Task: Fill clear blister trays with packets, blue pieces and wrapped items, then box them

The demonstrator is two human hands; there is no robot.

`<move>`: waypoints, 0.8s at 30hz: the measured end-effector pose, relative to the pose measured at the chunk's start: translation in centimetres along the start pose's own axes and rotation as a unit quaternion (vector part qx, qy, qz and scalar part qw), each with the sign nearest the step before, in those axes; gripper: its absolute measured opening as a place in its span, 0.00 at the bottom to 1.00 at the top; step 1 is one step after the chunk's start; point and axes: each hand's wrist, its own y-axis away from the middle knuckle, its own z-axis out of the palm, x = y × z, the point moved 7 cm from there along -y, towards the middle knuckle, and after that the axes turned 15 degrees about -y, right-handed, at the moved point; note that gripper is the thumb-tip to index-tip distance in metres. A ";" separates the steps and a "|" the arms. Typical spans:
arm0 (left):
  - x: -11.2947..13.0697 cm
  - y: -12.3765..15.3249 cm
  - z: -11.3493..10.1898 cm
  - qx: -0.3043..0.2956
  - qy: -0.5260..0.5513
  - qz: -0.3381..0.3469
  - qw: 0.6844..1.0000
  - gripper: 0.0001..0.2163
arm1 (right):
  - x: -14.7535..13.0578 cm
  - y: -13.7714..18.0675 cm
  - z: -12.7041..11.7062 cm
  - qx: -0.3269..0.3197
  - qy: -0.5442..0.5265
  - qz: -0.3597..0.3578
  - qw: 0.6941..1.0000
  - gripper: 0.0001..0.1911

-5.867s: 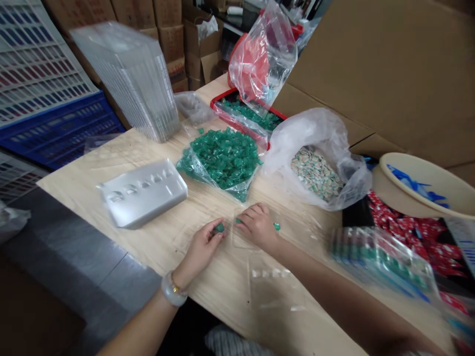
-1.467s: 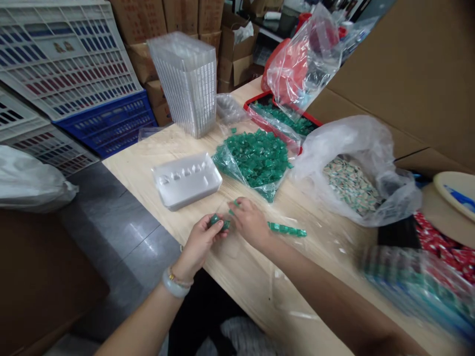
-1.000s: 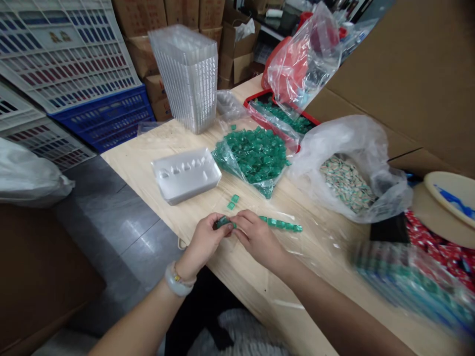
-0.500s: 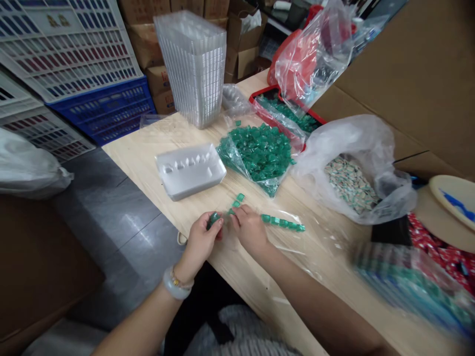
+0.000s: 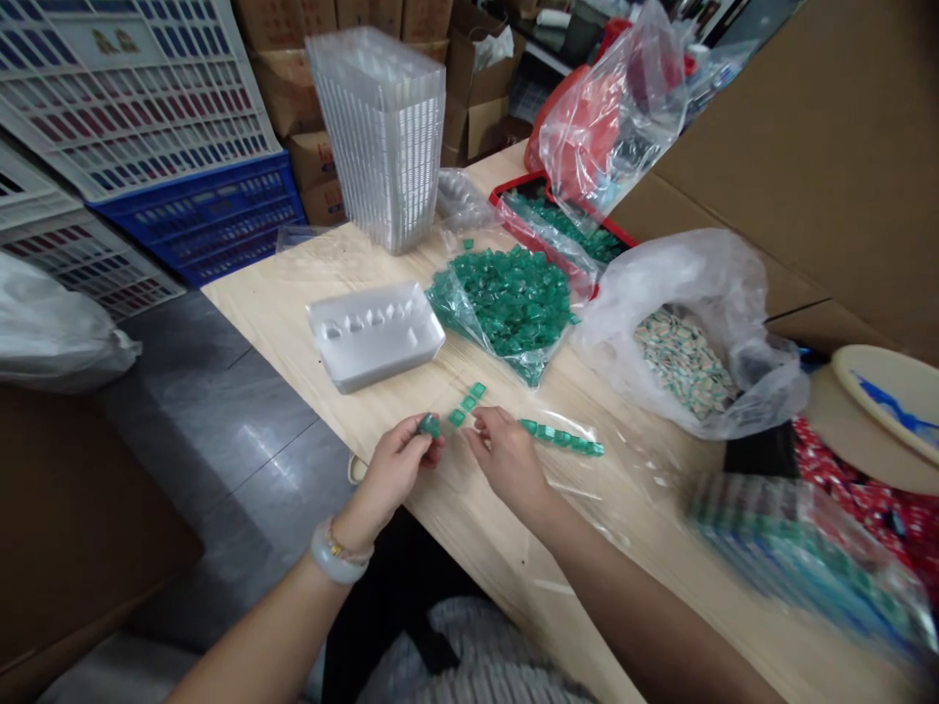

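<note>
The left hand [image 5: 402, 458] pinches green pieces [image 5: 429, 424], partly hidden by its fingers. Three green squares [image 5: 468, 402] lie on the desk [image 5: 638, 528] near the right hand [image 5: 506, 455], which bends inward; whether it pinches anything, I cannot tell. Rightmost, clear packs [image 5: 807, 567] are blurred.

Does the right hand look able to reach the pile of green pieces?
Probably yes: the pile of green pieces lies beyond the right hand, its top looks uncovered, and nothing visible stands between.

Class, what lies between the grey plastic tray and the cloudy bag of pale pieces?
The head view shows the heap of green pieces between the grey plastic tray and the cloudy bag.
</note>
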 end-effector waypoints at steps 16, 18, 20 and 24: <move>1.8 2.3 2.1 -0.090 -0.046 0.076 0.992 0.11 | 0.1 2.3 2.4 -0.158 -0.648 0.259 0.699 0.11; 1.4 2.7 2.8 -0.127 0.020 0.045 0.991 0.13 | -0.3 2.8 2.7 -0.190 -0.674 0.258 0.666 0.08; 1.3 3.1 3.4 -0.163 0.082 0.017 0.983 0.13 | -0.6 3.3 3.1 -0.215 -0.695 0.253 0.638 0.07; 1.0 3.6 4.0 -0.188 0.132 -0.028 0.973 0.09 | 0.3 4.0 3.5 -0.179 -0.713 0.280 0.618 0.06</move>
